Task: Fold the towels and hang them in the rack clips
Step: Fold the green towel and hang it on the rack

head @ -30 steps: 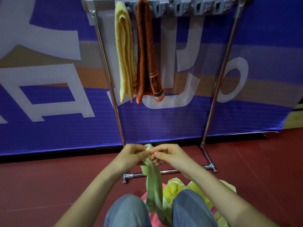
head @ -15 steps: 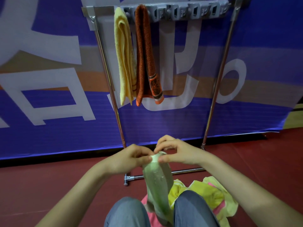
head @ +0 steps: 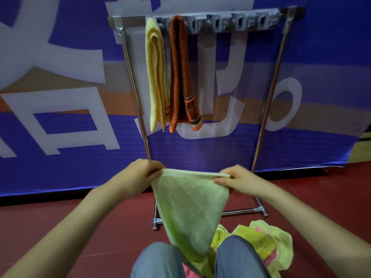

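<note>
A light green towel (head: pixel 188 209) hangs spread between my hands above my knees. My left hand (head: pixel 140 173) pinches its upper left corner and my right hand (head: pixel 234 180) pinches its upper right corner. Ahead stands a metal rack (head: pixel 267 109) with a grey strip of clips (head: pixel 230 21) along its top bar. A folded yellow towel (head: pixel 155 77) hangs from a clip at the left. Beside it hangs a folded orange towel (head: pixel 180 77). The clips further right are bare.
A heap of yellow-green and pink towels (head: pixel 269 243) lies on the red floor (head: pixel 60 227) by my right knee. A blue banner wall (head: pixel 60 97) stands right behind the rack. The rack's foot bar (head: pixel 241 211) lies on the floor under the towel.
My hands have drawn apart, stretching the green towel from a narrow bunched strip into a wide sheet. The view has tilted down a little.
</note>
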Demonstrator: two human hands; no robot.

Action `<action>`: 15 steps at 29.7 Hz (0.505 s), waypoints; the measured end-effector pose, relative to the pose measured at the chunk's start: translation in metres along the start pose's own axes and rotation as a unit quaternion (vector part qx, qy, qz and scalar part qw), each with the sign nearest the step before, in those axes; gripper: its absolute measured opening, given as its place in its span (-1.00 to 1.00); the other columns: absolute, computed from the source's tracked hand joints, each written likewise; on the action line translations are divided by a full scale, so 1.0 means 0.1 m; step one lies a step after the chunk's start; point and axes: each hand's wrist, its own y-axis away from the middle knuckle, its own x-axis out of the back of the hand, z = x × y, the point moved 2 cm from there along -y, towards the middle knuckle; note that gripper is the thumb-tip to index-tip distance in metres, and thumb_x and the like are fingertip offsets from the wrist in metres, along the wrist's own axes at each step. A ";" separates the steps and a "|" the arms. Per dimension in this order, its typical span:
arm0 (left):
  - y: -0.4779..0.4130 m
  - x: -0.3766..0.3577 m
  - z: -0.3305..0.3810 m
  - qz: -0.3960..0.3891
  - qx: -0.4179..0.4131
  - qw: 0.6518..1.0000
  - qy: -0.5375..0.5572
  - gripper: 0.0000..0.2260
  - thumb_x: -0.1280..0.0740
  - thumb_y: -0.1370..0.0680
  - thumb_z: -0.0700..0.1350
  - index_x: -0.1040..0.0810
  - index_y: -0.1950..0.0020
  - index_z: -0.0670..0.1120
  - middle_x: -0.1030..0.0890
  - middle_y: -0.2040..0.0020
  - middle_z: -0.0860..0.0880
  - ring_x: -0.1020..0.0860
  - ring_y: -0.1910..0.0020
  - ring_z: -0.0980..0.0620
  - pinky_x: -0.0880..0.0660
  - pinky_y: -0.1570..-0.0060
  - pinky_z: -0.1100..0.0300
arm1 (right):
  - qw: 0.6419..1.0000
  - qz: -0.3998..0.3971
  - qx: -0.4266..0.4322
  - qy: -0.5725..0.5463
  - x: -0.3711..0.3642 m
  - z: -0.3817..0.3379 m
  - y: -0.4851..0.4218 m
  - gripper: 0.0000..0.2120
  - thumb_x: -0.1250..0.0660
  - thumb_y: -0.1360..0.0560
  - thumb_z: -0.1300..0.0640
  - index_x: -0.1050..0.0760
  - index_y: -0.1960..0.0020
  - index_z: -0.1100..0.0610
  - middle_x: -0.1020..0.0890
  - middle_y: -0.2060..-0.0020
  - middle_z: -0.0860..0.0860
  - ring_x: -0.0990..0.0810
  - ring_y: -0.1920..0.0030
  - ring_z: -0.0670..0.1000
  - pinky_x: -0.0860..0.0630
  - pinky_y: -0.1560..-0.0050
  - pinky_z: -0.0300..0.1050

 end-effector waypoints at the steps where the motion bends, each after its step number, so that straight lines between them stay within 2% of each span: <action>1: 0.00 0.02 0.00 0.016 -0.004 0.999 -0.038 -0.80 -0.17 -0.57 -0.15 -0.55 -0.09 -0.13 -0.62 0.04 -0.04 -0.56 0.09 0.05 -0.44 0.17 0.33 | 1.000 0.018 0.009 0.005 0.05 -0.07 -0.01 -0.69 -0.34 -0.45 0.20 -0.41 0.45 0.09 -0.37 0.58 -0.14 -0.33 0.52 -0.24 -0.25 0.43 -0.35; 2: 0.01 0.05 0.01 0.032 -0.005 0.998 -0.061 -0.80 -0.17 -0.57 -0.14 -0.55 -0.08 -0.13 -0.63 0.04 -0.06 -0.57 0.09 0.01 -0.48 0.14 0.24 | 0.999 0.041 0.020 0.002 0.11 -0.15 -0.02 -0.72 -0.36 -0.44 0.21 -0.44 0.44 0.13 -0.41 0.56 -0.08 -0.36 0.49 -0.19 -0.28 0.40 -0.31; 4: 0.03 0.20 0.09 0.080 -0.012 0.993 -0.087 -0.79 -0.14 -0.57 -0.13 -0.53 -0.08 -0.16 -0.62 0.03 -0.12 -0.58 0.04 -0.10 -0.50 0.05 0.04 | 0.993 0.107 0.047 -0.025 0.24 -0.38 -0.03 -0.83 -0.37 -0.41 0.23 -0.54 0.34 0.26 -0.48 0.49 0.17 -0.42 0.38 -0.01 -0.33 0.29 -0.16; 5: 0.04 0.32 0.16 0.118 -0.024 0.988 -0.094 -0.77 -0.14 -0.57 -0.15 -0.53 -0.10 -0.18 -0.62 0.01 -0.14 -0.57 0.01 -0.13 -0.50 0.01 0.03 | 0.986 0.149 0.067 -0.043 0.32 -0.51 -0.02 -0.85 -0.37 -0.41 0.25 -0.57 0.27 0.33 -0.51 0.46 0.28 -0.45 0.34 0.03 -0.36 0.25 -0.14; 6: 0.05 0.44 0.24 0.166 -0.043 0.981 -0.091 -0.77 -0.15 -0.57 -0.17 -0.53 -0.12 -0.20 -0.61 0.01 -0.15 -0.57 0.01 -0.15 -0.47 0.01 0.04 | 0.976 0.188 0.090 -0.065 0.41 -0.64 -0.01 -0.86 -0.37 -0.41 0.25 -0.58 0.22 0.35 -0.57 0.43 0.30 -0.48 0.33 0.02 -0.39 0.25 -0.16; 8: 0.09 0.67 0.35 0.250 -0.078 0.962 -0.073 -0.78 -0.18 -0.56 -0.19 -0.55 -0.09 -0.24 -0.61 0.15 -0.17 -0.57 0.14 -0.15 -0.41 0.14 0.11 | 0.961 0.233 0.108 -0.105 0.53 -0.81 -0.02 -0.85 -0.37 -0.41 0.22 -0.59 0.19 0.33 -0.64 0.47 0.09 -0.53 0.39 -0.09 -0.44 0.31 -0.25; 9: 0.06 0.74 0.36 0.262 -0.078 0.960 -0.067 -0.80 -0.19 -0.56 -0.19 -0.56 -0.03 -0.23 -0.58 0.24 -0.13 -0.55 0.21 -0.13 -0.38 0.20 0.12 | 0.958 0.246 0.101 -0.111 0.58 -0.83 -0.06 -0.79 -0.38 -0.41 0.19 -0.59 0.16 0.36 -0.62 0.49 0.05 -0.51 0.40 -0.09 -0.44 0.33 -0.23; 11: 0.02 0.72 0.33 0.232 -0.043 0.970 -0.062 -0.80 -0.18 -0.56 -0.17 -0.57 0.06 -0.22 -0.55 0.30 -0.10 -0.56 0.25 -0.13 -0.41 0.23 0.10 | 0.963 0.243 0.067 -0.091 0.58 -0.83 -0.10 -0.73 -0.39 -0.41 0.13 -0.59 0.13 0.37 -0.59 0.41 0.11 -0.50 0.39 -0.05 -0.45 0.31 -0.19; 13: -0.02 0.58 0.26 0.191 -0.003 0.980 -0.046 -0.79 -0.17 -0.56 -0.17 -0.57 0.09 -0.23 -0.58 0.28 -0.13 -0.57 0.22 -0.16 -0.51 0.15 0.00 | 0.969 0.227 0.041 -0.091 0.53 -0.80 -0.12 -0.81 -0.37 -0.43 0.14 -0.61 0.19 0.28 -0.61 0.46 0.01 -0.54 0.42 -0.15 -0.53 0.33 -0.27; 15: -0.01 0.47 0.22 0.186 0.021 0.982 -0.008 -0.79 -0.18 -0.55 -0.18 -0.58 0.05 -0.23 -0.57 0.26 -0.11 -0.57 0.19 -0.13 -0.52 0.07 0.00 | 0.973 0.208 0.024 -0.101 0.50 -0.77 -0.11 -0.80 -0.33 -0.46 0.16 -0.60 0.15 0.31 -0.64 0.43 0.01 -0.57 0.41 -0.17 -0.55 0.33 -0.34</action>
